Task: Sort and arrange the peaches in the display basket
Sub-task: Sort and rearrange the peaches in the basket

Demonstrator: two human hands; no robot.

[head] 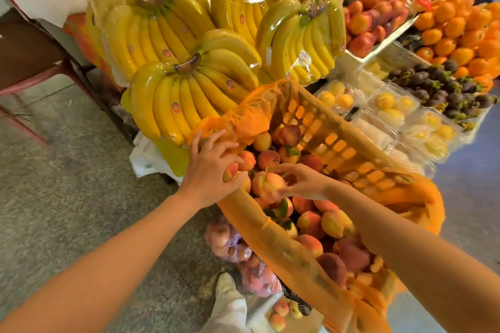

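- In the basket's near-left end, the right hand has its fingers curled round a peach, gripping it from the right.
- Left hand is closed on another peach at the rim.
- Basket's long side runs from upper left down to lower right, lined with an orange bag.
- Bananas behind have red stickers, too small to read.

floor: grey speckled concrete | left: red metal table frame (partly cropped) | light: bright, even
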